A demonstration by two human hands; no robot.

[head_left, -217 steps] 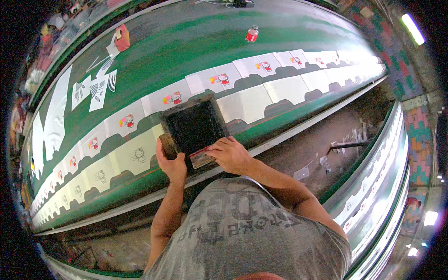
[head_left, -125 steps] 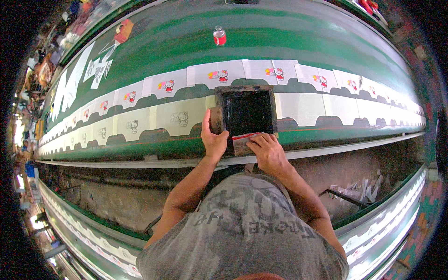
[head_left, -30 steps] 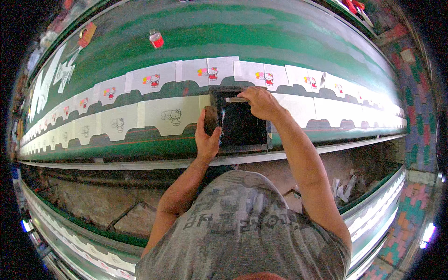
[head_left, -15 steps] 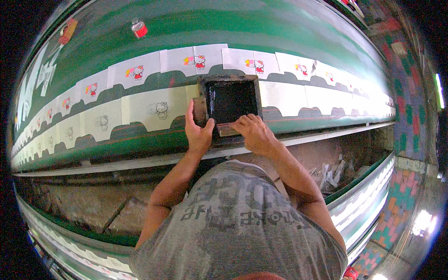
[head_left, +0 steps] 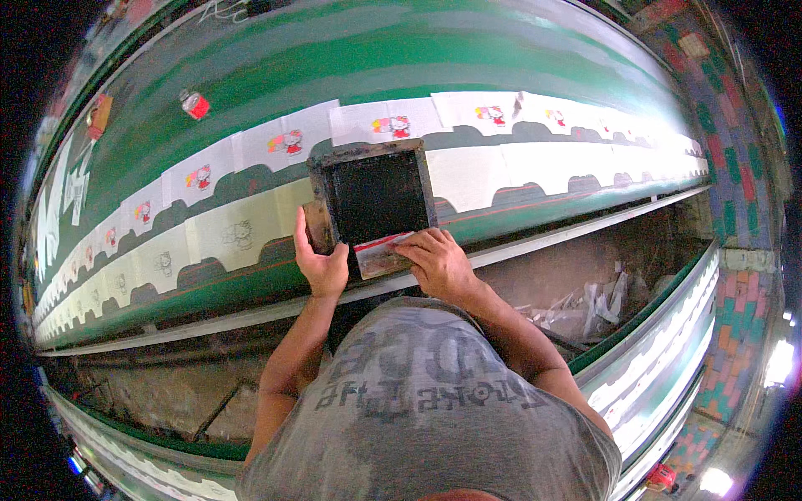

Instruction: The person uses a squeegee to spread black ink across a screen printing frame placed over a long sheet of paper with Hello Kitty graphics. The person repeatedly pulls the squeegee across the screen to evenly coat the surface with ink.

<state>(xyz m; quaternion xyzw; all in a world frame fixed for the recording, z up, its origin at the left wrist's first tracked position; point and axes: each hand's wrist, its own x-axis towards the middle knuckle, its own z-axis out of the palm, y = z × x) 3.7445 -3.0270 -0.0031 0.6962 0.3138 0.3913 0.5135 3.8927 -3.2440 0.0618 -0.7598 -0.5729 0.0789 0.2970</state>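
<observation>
Shifted leftward, the screen frame (head_left: 374,196) is gripped at its left edge by the left hand (head_left: 322,263); the squeegee (head_left: 383,255) (near edge) is clasped by the right hand (head_left: 439,263); open green table (head_left: 334,67) lies beyond.

One head-worn fisheye, looking steeply down over my own chest.

I see from above my grey shirt (head_left: 434,401), facing forward and down onto the long green printing table (head_left: 351,67), whose near edge crosses mid-frame and bends toward the rim. The view sits close: forearms enter from below, the table's far edge curves along the top. No second view shares this scene.
</observation>
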